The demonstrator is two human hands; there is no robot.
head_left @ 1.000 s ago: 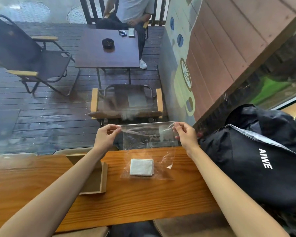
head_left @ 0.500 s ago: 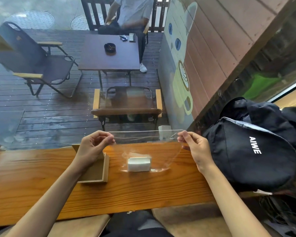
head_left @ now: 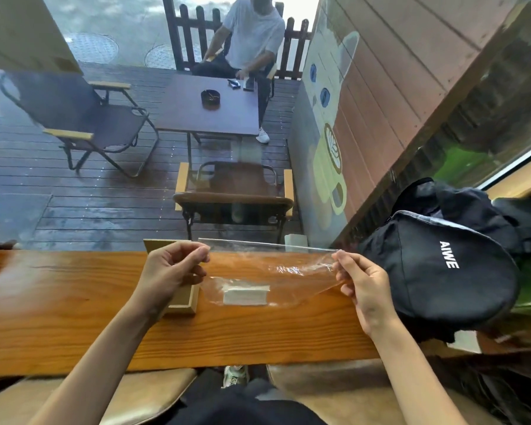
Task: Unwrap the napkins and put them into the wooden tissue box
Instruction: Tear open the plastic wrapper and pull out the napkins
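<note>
The napkins (head_left: 245, 294), a small white folded stack, lie on the counter (head_left: 74, 302) inside a clear wrapper (head_left: 276, 271). The wrapper is stretched wide above and around the napkins, its top edge held up off the counter and its lower part draped down to the wood under the stack.

The left hand (head_left: 169, 271) pinches the wrapper's left top corner between thumb and curled fingers, up and to the left of the napkins. The right hand (head_left: 362, 283) pinches the right end of the wrapper between thumb and forefinger, up and to the right of the napkins; the film is crumpled where it meets these fingers. The other fingers of both hands are loosely curled.

The box (head_left: 181, 302), of light wood, sits just left of the napkins, close to the wrapper's edge; the left hand and wrist hide most of it, so whether it touches the wrapper cannot be told.

Well to the right of the napkins a black bag (head_left: 442, 271) with white lettering rests at the counter's end. Beyond the napkins, past glass, is a wet deck with a chair (head_left: 233, 197), a dark table (head_left: 209, 111) bearing an ashtray (head_left: 210, 98), and a seated person (head_left: 252, 38) in a light shirt on its far side. A folding chair (head_left: 74, 118) stands far to the left of the napkins on the deck.
</note>
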